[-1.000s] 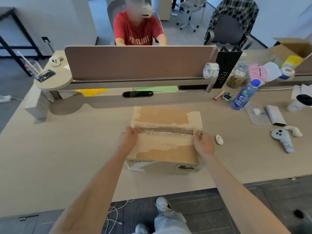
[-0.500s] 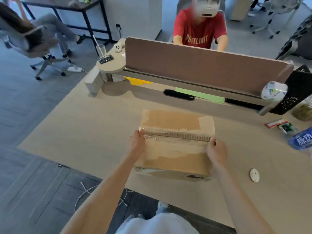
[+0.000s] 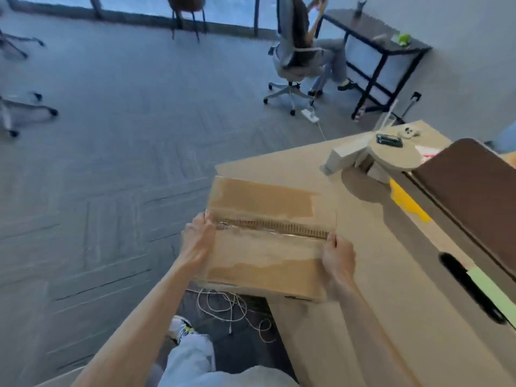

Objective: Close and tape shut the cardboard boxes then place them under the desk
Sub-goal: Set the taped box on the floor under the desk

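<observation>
Left grip [image 3: 199, 238] and right grip [image 3: 337, 254] each clamp an end of the taped-shut cardboard box [image 3: 265, 255], probably to keep it level. It's half off the counter [image 3: 363, 289] corner, so I'd guess it's headed underneath.

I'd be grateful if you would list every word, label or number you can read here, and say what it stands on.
No text here can be read.
Cardboard box: a dark printed mark on its near side, too blurred to read.
Dark flat item on the round shelf: any marking is too small to read.
</observation>
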`<state>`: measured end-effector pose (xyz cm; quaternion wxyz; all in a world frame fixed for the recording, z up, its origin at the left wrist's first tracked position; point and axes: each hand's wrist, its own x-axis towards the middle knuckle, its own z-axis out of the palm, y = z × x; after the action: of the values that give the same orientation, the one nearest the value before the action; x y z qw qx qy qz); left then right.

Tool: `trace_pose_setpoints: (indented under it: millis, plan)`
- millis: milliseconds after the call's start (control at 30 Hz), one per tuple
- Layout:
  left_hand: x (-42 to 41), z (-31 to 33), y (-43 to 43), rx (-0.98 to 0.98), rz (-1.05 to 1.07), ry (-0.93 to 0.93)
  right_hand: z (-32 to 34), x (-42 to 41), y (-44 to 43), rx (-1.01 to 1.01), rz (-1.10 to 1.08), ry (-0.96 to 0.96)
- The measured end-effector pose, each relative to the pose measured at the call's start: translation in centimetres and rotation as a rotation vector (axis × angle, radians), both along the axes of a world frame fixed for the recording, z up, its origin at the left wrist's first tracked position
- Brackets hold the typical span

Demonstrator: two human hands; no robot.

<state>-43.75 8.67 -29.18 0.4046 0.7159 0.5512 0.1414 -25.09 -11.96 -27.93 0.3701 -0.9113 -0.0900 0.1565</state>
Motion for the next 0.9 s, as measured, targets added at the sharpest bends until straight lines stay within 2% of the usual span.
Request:
trace_pose_setpoints:
  millis: [200, 433, 733, 900]
  plan:
    - [-9.2, 0.5, 13.8, 0.054, 0.326, 0.004, 1.0, -4.2, 19.3, 0.088, 0.275, 0.044]
    - [-15.4, 1.3, 26.3, 0.086, 0.457, 0.056, 1.1, -8.4, 35.6, 0.117, 0.448, 0.07]
    - [-16.9, -1.9, 38.2, -0.027, 0.558, 0.166, -2.1, -8.5, 51.8, 0.113, 0.54, 0.198]
    - [-14.3, -3.2, 48.8, -0.079, 0.585, 0.272, -5.8, -5.6, 64.1, 0.077, 0.605, 0.3]
